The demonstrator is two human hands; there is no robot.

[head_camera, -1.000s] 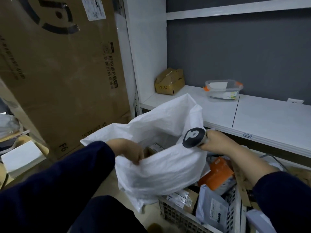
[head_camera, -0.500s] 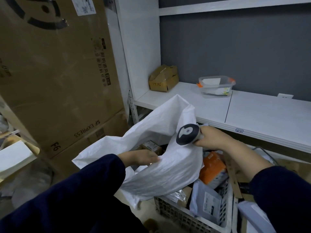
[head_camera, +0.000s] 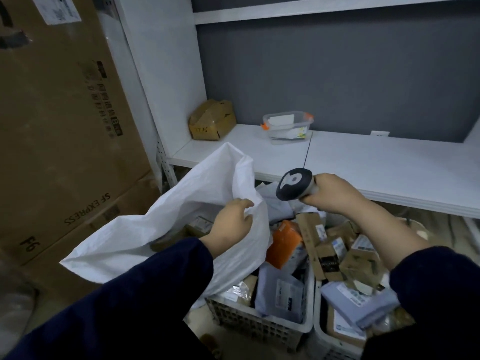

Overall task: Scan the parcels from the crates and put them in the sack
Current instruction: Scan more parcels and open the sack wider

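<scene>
Against the big carton [head_camera: 52, 126]: white sack [head_camera: 155, 229], mouth draped over one crate [head_camera: 259, 326]. Parcels [head_camera: 283, 242] heaped in both crates, a few inside the sack. Pinching its rim with left hand [head_camera: 230, 224] fingers; gripping the scanner [head_camera: 293, 184] in the right hand [head_camera: 330, 196]. Could lose that thin pinch, collapsing the mouth over unscanned parcels.

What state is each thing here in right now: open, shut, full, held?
Sack: mouth open, partly filled.
Left hand: grips the sack's rim.
Right hand: grips the scanner.
Scanner: held in the air.
Left crate: full of parcels.
Right crate: full of parcels.
Small box: dented, flaps shut, on the shelf.
Tub: upright on the shelf, lid looks on.
</scene>
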